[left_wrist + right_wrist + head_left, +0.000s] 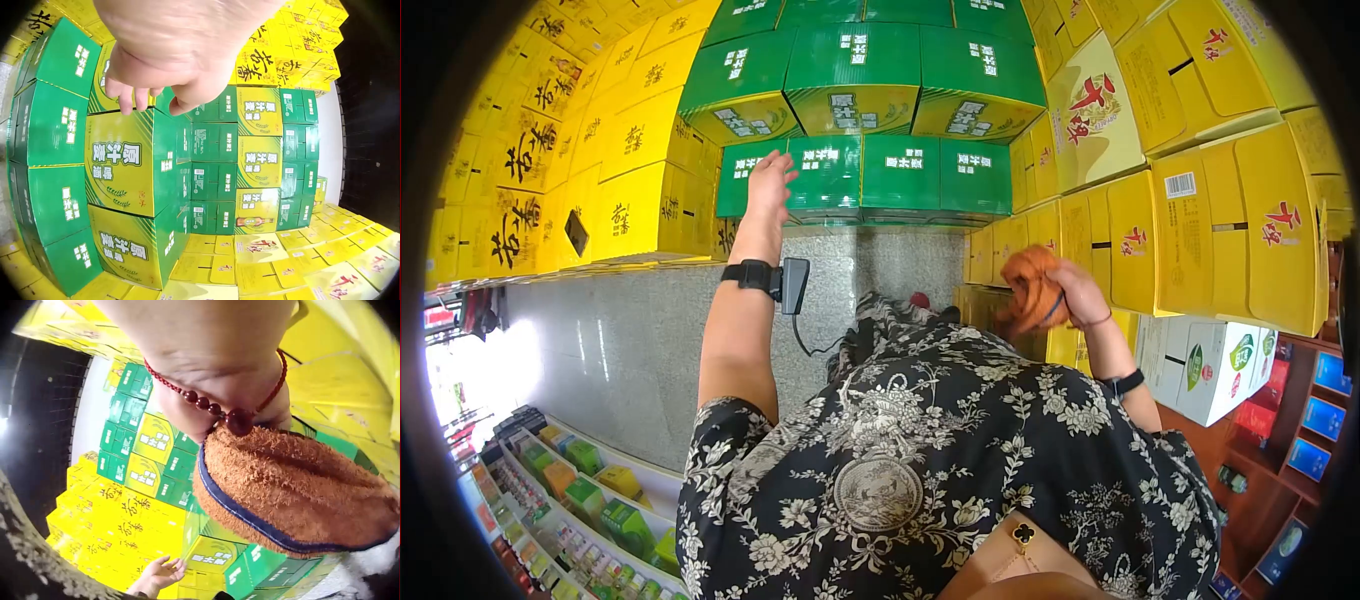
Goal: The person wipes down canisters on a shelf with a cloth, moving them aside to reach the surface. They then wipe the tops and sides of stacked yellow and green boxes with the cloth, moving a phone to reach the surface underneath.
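Note:
An orange-brown towel (294,487) with a dark blue edge hangs bunched from my right hand (1082,292), which grips it beside the yellow cartons on the right. My left hand (770,185) reaches forward with nothing in it, its fingers relaxed. In the head view it overlaps the front row of green cartons (900,172). Seen from the left wrist, the same hand (175,56) hangs over a green and yellow carton (122,159). In the right wrist view the fingers of the right hand are mostly hidden behind the wrist and the towel.
Stacks of yellow cartons (635,210) rise on the left, and more yellow cartons (1230,225) line the right side. A white carton (1210,365) sits below those on the right. Grey floor (630,330) lies between the stacks. Shelves of small goods (590,500) stand at lower left.

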Tool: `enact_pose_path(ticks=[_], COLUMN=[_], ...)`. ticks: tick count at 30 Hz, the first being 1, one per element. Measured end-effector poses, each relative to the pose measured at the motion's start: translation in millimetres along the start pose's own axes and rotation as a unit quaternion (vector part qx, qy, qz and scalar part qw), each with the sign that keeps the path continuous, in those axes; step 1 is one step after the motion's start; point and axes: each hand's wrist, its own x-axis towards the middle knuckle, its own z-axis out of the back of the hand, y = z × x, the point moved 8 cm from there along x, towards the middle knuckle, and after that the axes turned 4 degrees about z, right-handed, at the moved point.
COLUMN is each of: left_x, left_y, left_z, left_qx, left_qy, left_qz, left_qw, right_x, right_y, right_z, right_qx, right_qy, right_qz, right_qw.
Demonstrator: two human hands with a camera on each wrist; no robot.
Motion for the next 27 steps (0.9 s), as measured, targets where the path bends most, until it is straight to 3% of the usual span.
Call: enact_pose_path(ticks=[7,11,17,19,22,23,26,27], left_x=[25,56,141,166,200,216,281,284], left_y=[-35,-70,-124,-147,-165,-170,-176,-181], left_z=[27,40,62,65,72,74,77,74], left_qx=[0.007,0.051,0.12,0.125,0.116,0.132,0.122,0.176], left_qy=[-0.025,-0.039,-0.047,-0.047,-0.065,-0.072,-0.068,-0.097], left_qz=[-0.021,-0.031,-0.067,-0.071,-0.087,-0.092,-0.129,-0.143], left_qw=[0.999,0.997,0.989,0.988,0.987,0.984,0.982,0.969], right_x=[80,150,242,257,280,290,310,329], right_y=[74,107,186,225,266,272,305,298], right_z=[-45,-55,-51,-46,-43,-42,-38,-27], right_qx=[0.13,0.137,0.083,0.021,-0.034,0.036,-0.002,0.043], right_qy=[0.008,0.033,-0.044,-0.154,-0.236,-0.231,-0.255,-0.198], right_qz=[0.089,0.103,0.169,0.22,0.267,0.258,0.312,0.296], right_qw=[0.987,0.985,0.981,0.963,0.934,0.937,0.915,0.933])
